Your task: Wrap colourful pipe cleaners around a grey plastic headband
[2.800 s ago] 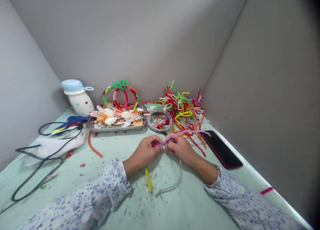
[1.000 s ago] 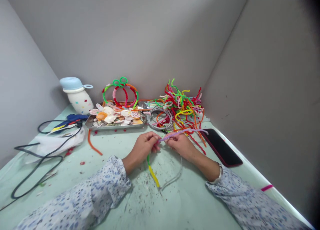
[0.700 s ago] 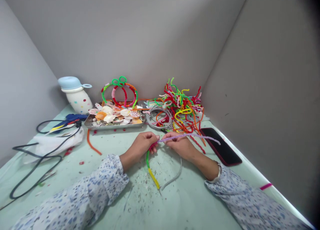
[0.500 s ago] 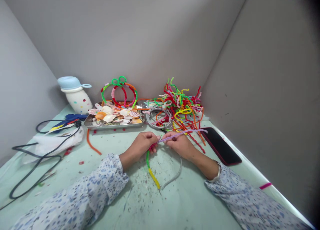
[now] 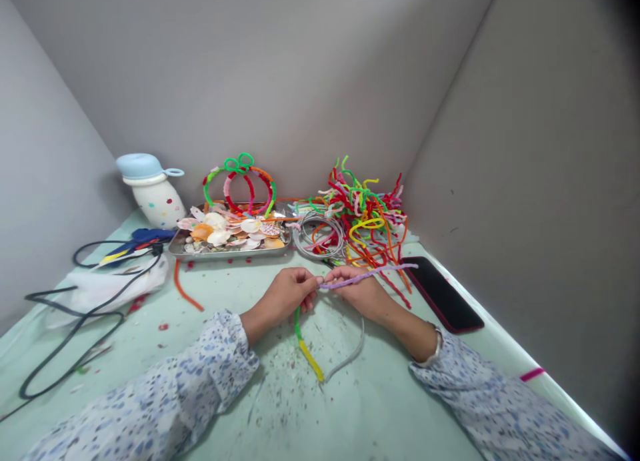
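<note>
My left hand (image 5: 290, 293) is closed in a pinch on a bent wire frame, whose upper part is hidden by the fingers. Green and then yellow pipe cleaner (image 5: 311, 359) wraps its left side. The bare grey wire (image 5: 353, 355) curves from the bottom point up to my right hand (image 5: 363, 293). Between the fingertips of both hands runs a lilac pipe cleaner (image 5: 380, 270). My right hand is closed on it, and its loose end sticks out to the right, over the black phone's near corner.
Behind the hands stand a metal tray (image 5: 230, 253) of shells, a pipe-cleaner hoop ornament (image 5: 273, 187), a wire coil (image 5: 300, 241) and a heap of pipe cleaners (image 5: 365, 204). A phone (image 5: 443, 294) lies right; a bottle (image 5: 157, 201), cable (image 5: 75, 327) and plastic bag (image 5: 120, 287) lie left.
The lilac pipe cleaner has shifted slightly lower across my right fingers. Both hands stay close together and the wire frame has barely moved.
</note>
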Demonstrator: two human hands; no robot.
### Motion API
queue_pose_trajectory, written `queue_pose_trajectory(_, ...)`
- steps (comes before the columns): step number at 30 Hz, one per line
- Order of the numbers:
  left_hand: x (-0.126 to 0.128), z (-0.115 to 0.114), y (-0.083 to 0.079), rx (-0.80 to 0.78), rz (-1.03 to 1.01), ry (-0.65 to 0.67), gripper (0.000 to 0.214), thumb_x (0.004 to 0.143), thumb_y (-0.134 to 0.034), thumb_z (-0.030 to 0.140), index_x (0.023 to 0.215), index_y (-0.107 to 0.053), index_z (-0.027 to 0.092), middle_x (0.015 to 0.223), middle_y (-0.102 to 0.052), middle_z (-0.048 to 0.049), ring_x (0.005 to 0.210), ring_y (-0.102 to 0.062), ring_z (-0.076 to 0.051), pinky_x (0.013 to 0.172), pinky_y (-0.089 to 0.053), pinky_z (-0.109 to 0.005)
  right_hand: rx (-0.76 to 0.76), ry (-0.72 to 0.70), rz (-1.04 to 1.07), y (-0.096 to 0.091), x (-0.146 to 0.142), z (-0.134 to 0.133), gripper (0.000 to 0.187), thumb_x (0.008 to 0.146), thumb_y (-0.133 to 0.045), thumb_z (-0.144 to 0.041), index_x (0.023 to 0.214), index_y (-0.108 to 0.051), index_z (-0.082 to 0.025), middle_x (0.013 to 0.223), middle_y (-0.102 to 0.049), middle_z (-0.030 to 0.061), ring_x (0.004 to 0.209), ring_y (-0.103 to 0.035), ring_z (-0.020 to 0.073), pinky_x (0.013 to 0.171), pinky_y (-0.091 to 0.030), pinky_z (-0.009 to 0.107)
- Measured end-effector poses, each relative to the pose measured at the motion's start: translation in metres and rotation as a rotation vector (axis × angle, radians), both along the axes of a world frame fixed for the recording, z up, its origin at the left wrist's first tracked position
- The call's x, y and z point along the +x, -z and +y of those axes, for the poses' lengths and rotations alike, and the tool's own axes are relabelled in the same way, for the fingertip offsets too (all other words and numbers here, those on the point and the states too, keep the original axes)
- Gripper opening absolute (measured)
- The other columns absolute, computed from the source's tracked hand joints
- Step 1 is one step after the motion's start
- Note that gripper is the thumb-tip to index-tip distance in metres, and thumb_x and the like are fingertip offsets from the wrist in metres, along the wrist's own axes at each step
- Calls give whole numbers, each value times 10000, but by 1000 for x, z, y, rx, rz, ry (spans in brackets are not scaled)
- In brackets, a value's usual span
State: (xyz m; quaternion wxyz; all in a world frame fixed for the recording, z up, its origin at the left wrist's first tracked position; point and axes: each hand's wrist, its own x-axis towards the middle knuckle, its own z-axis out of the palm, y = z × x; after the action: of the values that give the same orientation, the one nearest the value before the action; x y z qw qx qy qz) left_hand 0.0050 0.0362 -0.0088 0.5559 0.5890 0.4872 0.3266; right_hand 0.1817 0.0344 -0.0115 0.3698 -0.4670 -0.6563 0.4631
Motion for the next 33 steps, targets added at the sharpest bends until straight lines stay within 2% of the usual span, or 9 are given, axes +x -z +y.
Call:
queue_pose_trajectory(9,-1,1,7,95,96,15,315,782,-536,466,668,-532,173,485,-517,37,414,-505,-100,418,-368,-200,12,-30,-35,2,2,1,187,746,-601,-328,812,-642,-158,608,-514,-24,516,-355,81,470,-259,212)
queue_pose_trajectory(15,-2,-2,8,188,139,12,323,798,-510,475,688,-556,176,501,-514,35,425,-484,-98,419,-345,-200,-28,-24,-20,0,0,0,179,759,-578,-317,818,-623,-153,567,-441,-46,495,-311,72,449,-225,203)
queue_pose_trajectory(24,-1,-2,2,102,12,22,291,775,-564,441,696,-521,165,499,-503,40,418,-478,-89,419,-359,-192,13,-12,-65,0,1,1,166,760,-542,-268,819,-640,-148,612,-502,-21,507,-346,72,451,-256,194)
queue_pose_trajectory(29,-1,-3,4,140,79,6,276,783,-542,435,686,-514,178,495,-492,45,423,-479,-103,421,-354,-205,-28,7,-40,3,0,3,176,744,-555,-286,824,-634,-150,571,-457,-45,477,-320,65,441,-226,197)
queue_pose_trajectory(33,-2,-4,4,247,176,-6,261,807,-505,417,694,-540,184,501,-506,36,449,-470,-114,442,-320,-213,-43,34,-62,2,-3,4,167,712,-567,-274,794,-642,-149,538,-435,-53,473,-342,72,446,-241,200)
